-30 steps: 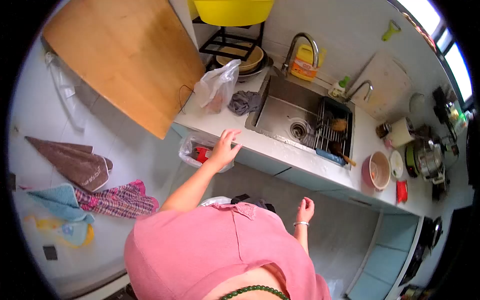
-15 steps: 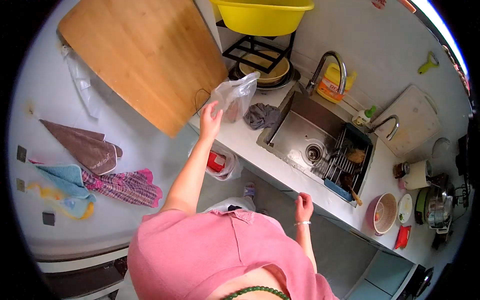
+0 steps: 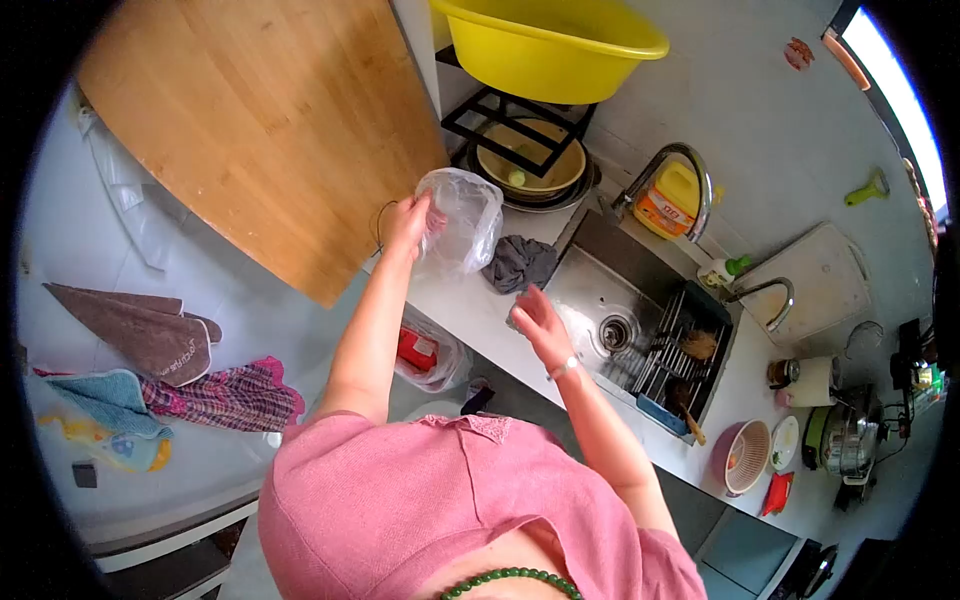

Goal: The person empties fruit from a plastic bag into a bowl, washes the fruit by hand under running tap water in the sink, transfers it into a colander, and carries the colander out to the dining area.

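My left hand (image 3: 408,226) grips the near side of a clear plastic bag (image 3: 468,225) at the left end of the counter. Some fingertips show pinkish through the film, and the bag bulges out to the right. In front of the sink's left edge, my right hand (image 3: 541,328) hovers with its fingers stretched out and nothing in them. A crumpled dark grey cloth (image 3: 519,264) lies on the counter between the bag and the steel sink (image 3: 580,310).
A large wooden board (image 3: 270,130) stands at the left. Behind the bag are stacked bowls (image 3: 540,160) under a black rack with a yellow basin (image 3: 550,50). A faucet (image 3: 705,185) arches over the sink. Below the counter hangs a bag with a red packet (image 3: 417,349).
My left hand has moved onto the plastic bag and closed on it; the bag has spread wider. My right hand has come up and left, from the counter's front to beside the sink.
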`<state>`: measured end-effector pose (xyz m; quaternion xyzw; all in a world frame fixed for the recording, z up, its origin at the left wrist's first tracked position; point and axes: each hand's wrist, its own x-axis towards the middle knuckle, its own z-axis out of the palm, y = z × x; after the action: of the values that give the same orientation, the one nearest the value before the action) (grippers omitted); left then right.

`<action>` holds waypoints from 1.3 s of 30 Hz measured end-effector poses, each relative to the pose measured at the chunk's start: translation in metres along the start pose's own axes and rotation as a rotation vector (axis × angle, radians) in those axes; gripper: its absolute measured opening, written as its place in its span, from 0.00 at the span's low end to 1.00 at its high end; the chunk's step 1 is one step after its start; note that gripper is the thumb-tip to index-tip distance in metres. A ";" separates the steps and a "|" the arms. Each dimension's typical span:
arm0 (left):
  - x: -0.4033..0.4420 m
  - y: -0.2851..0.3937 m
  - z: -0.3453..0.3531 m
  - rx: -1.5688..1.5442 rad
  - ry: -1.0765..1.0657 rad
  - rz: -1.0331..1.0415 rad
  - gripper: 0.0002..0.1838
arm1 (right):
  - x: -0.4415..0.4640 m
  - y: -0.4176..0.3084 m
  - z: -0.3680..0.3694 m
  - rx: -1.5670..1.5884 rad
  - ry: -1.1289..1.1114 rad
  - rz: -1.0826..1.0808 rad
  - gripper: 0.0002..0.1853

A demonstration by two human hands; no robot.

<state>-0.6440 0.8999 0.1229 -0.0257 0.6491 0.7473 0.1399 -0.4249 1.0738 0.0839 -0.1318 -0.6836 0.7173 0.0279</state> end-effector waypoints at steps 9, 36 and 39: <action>-0.007 0.006 -0.027 -0.126 -0.336 -0.058 0.16 | 0.103 -0.016 0.077 0.343 -0.050 0.244 0.20; -0.023 -0.001 -0.015 0.637 -0.004 0.355 0.19 | 0.062 -0.006 0.006 -0.167 -0.071 -0.163 0.22; -0.064 0.057 0.005 0.870 0.155 0.662 0.28 | 0.072 0.017 -0.014 -0.024 0.030 -0.031 0.23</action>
<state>-0.5954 0.8866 0.1923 0.1853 0.8798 0.4102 -0.1530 -0.4889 1.1025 0.0558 -0.1322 -0.6938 0.7064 0.0477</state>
